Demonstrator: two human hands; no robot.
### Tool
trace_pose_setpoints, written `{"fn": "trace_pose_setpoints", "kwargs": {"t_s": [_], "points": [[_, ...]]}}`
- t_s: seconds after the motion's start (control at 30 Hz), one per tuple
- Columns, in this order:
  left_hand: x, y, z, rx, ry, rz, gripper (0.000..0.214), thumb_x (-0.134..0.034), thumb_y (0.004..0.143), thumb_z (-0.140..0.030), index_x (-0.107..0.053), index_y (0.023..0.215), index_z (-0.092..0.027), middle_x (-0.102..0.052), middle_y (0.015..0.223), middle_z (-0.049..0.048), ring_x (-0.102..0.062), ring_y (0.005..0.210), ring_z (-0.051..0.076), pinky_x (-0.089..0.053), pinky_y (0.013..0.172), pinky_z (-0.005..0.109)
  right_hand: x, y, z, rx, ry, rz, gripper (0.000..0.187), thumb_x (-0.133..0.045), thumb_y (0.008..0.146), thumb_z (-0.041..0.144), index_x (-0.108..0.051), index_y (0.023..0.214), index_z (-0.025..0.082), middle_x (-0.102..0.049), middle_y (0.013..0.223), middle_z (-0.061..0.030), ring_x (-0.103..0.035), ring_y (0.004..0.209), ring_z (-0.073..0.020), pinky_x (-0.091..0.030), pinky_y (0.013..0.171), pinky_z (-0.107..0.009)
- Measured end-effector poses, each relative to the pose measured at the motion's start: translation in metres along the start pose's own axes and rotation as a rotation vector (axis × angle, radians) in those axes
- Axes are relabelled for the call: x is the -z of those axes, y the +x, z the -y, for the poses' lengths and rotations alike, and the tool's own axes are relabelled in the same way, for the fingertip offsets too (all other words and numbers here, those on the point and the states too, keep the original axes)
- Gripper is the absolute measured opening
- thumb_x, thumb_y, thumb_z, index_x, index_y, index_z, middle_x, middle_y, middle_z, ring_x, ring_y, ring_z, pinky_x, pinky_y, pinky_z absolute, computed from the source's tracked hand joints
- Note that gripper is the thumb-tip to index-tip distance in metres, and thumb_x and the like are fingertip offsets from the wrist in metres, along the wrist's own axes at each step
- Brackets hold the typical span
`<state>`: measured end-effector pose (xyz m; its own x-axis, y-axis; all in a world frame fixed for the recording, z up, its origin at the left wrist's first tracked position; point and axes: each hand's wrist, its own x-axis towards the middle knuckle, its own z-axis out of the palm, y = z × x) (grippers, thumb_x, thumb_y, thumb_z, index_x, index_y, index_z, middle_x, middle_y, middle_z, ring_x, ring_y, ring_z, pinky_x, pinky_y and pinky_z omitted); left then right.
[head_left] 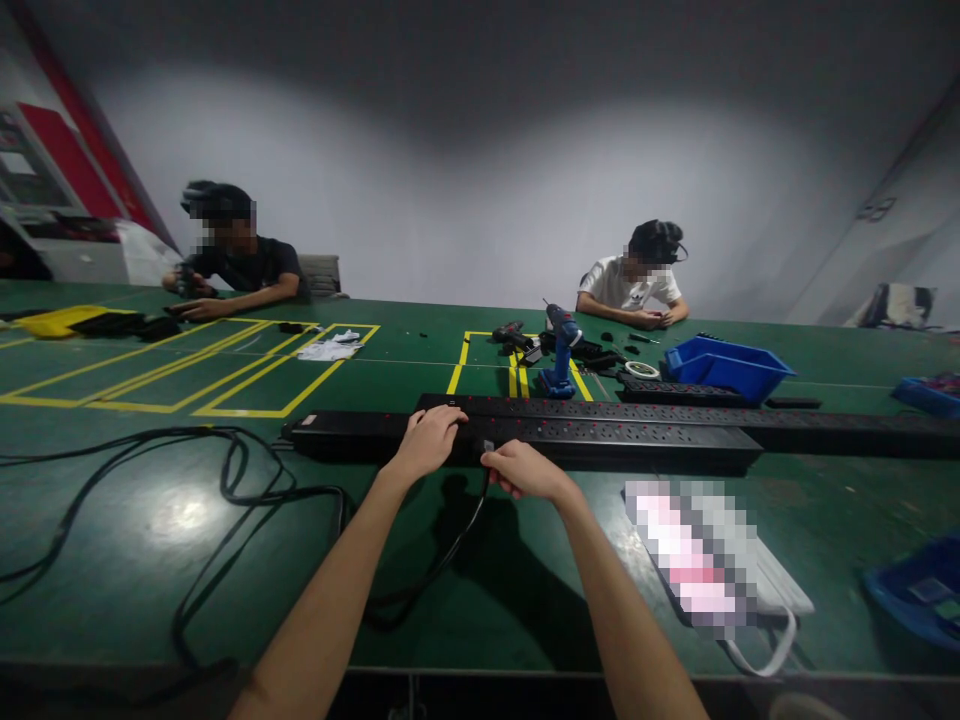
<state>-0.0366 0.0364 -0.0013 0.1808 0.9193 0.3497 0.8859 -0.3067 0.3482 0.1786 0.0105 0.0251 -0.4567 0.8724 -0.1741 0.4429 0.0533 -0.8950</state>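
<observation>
A long black power strip (600,440) lies across the green table (150,520) in front of me, with a second one (675,412) just behind it. My left hand (429,440) rests on top of the near strip, fingers curled over it. My right hand (521,468) is closed in a pinch on the plug end of a black cable (442,555), held against the strip's front side. The cable runs down toward me and loops off to the left (225,480).
A blue cordless drill (561,352) stands behind the strips, beside black tools and a tape roll (642,369). Blue bins (726,368) (915,595) sit to the right, and a flat blurred pack (697,555) lies nearby. Two people sit at the far side.
</observation>
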Motion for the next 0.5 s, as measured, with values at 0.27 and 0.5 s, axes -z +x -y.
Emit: {"fn": "trace_pose_setpoints", "kwargs": {"t_s": [0.27,0.5], "points": [[-0.001,-0.003,0.004,-0.019,-0.012,0.009,0.032,-0.045,0.096,-0.038,-0.063,0.12,-0.028,-0.059,0.14,0.0025,-0.043,0.137,0.022,-0.027,0.117,0.046,-0.004,0.004,-0.016,-0.112,-0.176,0.172,0.038,-0.057,0.084,0.039,-0.063,0.054,0.016,-0.057,0.045,-0.0029,-0.048,0.034,-0.0124,-0.033,0.038,-0.023],[0.002,-0.008,0.001,-0.032,0.0,0.044,0.053,-0.062,0.083,-0.058,-0.06,0.126,-0.027,-0.054,0.145,0.0062,-0.035,0.142,0.028,-0.021,0.119,0.049,0.045,-0.005,-0.024,-0.121,-0.434,-0.351,0.023,-0.067,0.077,0.03,-0.065,0.057,0.019,-0.06,0.053,-0.0029,-0.054,0.055,-0.0149,-0.032,0.055,-0.025]]}}
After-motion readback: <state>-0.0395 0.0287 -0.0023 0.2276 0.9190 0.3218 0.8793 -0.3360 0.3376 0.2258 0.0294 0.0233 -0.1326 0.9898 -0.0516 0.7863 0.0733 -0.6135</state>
